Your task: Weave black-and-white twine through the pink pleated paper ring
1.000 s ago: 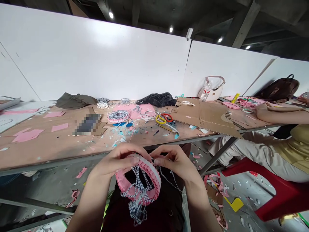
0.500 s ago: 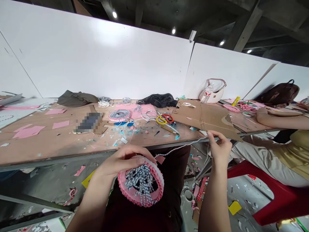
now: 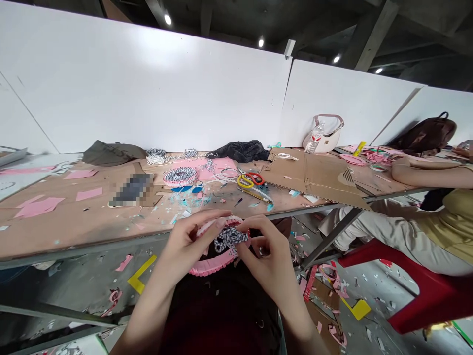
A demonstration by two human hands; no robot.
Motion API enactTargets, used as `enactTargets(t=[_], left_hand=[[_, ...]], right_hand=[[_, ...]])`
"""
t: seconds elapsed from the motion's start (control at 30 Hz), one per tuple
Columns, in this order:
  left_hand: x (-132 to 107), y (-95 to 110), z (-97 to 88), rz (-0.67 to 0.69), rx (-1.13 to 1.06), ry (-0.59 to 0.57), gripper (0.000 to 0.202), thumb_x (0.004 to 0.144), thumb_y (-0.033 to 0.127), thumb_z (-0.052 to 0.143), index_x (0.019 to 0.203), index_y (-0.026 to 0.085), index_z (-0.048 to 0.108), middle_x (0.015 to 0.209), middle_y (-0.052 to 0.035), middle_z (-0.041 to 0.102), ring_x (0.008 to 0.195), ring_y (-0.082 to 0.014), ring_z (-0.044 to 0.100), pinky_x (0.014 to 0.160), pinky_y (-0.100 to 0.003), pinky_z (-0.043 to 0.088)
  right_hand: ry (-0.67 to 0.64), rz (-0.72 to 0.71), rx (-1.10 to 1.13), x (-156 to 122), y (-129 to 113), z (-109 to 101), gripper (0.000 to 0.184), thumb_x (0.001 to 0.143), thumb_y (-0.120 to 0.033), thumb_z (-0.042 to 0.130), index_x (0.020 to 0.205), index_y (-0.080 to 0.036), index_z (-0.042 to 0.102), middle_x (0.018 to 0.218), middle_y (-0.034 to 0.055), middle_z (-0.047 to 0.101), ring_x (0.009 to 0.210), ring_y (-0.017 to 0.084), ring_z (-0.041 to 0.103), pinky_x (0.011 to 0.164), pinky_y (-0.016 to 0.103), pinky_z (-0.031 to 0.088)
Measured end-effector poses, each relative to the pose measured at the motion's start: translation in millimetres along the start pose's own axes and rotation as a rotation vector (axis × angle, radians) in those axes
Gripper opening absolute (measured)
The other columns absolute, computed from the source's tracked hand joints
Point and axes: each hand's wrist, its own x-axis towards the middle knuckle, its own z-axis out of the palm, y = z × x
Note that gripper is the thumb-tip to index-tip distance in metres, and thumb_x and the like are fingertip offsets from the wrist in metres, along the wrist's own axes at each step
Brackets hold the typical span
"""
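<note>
My left hand [image 3: 195,236] is closed on the upper left rim of a pink ruffled ring [image 3: 212,266], held tilted above my lap. Inside the ring bunches black-and-white twisted cord [image 3: 227,240]. My right hand [image 3: 268,251] pinches part of that cord at the ring's right side, thumb and forefinger together. The fingers cover much of the ring's right rim. On the table beyond lies another pink-edged ring wound with the same cord [image 3: 180,176]. Scissors with yellow and red handles [image 3: 251,180] rest to its right.
A cardboard sheet [image 3: 314,172], a phone [image 3: 132,190], a grey cap [image 3: 113,153] and a dark cloth [image 3: 240,151] lie on the table. A bottle [image 3: 315,138] stands by a white bag [image 3: 332,140]. To the right sits another person, forearm [image 3: 430,175] on the table, on a red stool [image 3: 406,286].
My right hand has come in from the far right, where it held a cord stretched out, to the ring. The ring has risen and tilted in my left hand.
</note>
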Motion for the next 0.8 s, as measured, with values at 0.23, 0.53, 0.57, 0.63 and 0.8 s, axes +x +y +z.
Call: enactTargets(t=[0.23,0.53,0.57,0.63,0.8], left_hand=[[0,-5,4.0,0.076,0.022,0.163,0.014,0.087,0.033,0.073,0.097,0.028,0.081,0.107,-0.0032,0.079,0.100,-0.0263,0.071,0.070,-0.032,0.058],[-4,-8,-2.3,0.184,0.115,0.441,0.022,0.090,0.024,0.070,0.108,0.033,0.077,0.118,0.0016,0.076,0.109,-0.0269,0.069,0.082,-0.037,0.060],[-4,-7,-1.7,0.191,0.115,0.445,0.022,0.090,0.024,0.070,0.108,0.033,0.077,0.118,0.0018,0.076,0.111,-0.0270,0.069,0.084,-0.037,0.060],[-3,-7,-0.1,0.192,0.113,0.446,0.021,0.090,0.025,0.070,0.108,0.033,0.077,0.118,0.0018,0.076,0.113,-0.0268,0.068,0.090,-0.039,0.059],[-3,-6,4.2,0.280,0.184,0.422,0.019,0.087,0.025,0.074,0.104,0.031,0.079,0.107,0.0014,0.079,0.103,-0.0236,0.072,0.095,-0.040,0.057]], right_hand=[[-0.054,0.050,0.171,-3,-2,-18,0.017,0.084,-0.009,0.064,0.079,-0.021,0.054,0.092,0.0006,0.053,0.065,0.010,0.041,0.049,0.021,0.029],[0.459,-0.082,0.399,-16,0,-59,0.025,0.084,-0.018,0.071,0.075,-0.022,0.047,0.073,-0.0025,0.043,0.058,0.011,0.039,0.049,0.022,0.028],[0.500,-0.087,0.434,-18,1,-67,0.024,0.082,-0.017,0.071,0.076,-0.021,0.048,0.073,-0.0031,0.042,0.053,0.009,0.035,0.046,0.022,0.024],[0.559,-0.094,0.482,-20,2,-78,0.014,0.081,-0.018,0.069,0.083,-0.021,0.055,0.079,-0.0026,0.047,0.044,0.004,0.024,0.041,0.024,0.015],[0.470,-0.018,0.257,-15,-2,-60,0.012,0.088,-0.028,0.067,0.099,-0.025,0.070,0.095,0.0030,0.065,0.042,0.004,0.032,0.039,0.023,0.023]])
